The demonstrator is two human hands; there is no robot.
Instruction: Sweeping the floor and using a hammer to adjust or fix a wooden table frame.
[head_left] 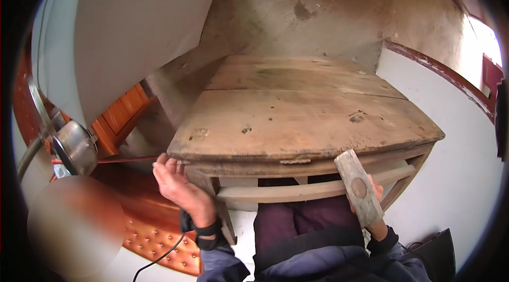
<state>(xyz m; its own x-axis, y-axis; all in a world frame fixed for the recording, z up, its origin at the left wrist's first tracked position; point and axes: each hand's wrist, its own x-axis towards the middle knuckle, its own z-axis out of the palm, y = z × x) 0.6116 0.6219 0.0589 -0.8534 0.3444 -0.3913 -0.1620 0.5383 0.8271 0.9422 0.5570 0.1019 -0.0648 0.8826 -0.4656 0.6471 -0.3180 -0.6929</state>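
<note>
A worn wooden table point(297, 123) with a stained, scratched top fills the middle of the view. My left hand point(177, 184) grips the table's near left corner, fingers curled up against the underside of the top by the leg. My right hand point(374, 197) holds a wooden mallet point(359, 186) by its handle; the grey block head stands upright just below the table's front edge, near a loose wooden rail point(297, 192) running under the top.
A large white panel point(132, 22) leans at the left. Beside it are an orange wooden piece point(124, 115), a metal pot point(74, 146) and a studded orange surface point(154, 229). A concrete floor with dark stains lies beyond; a white wall stands right.
</note>
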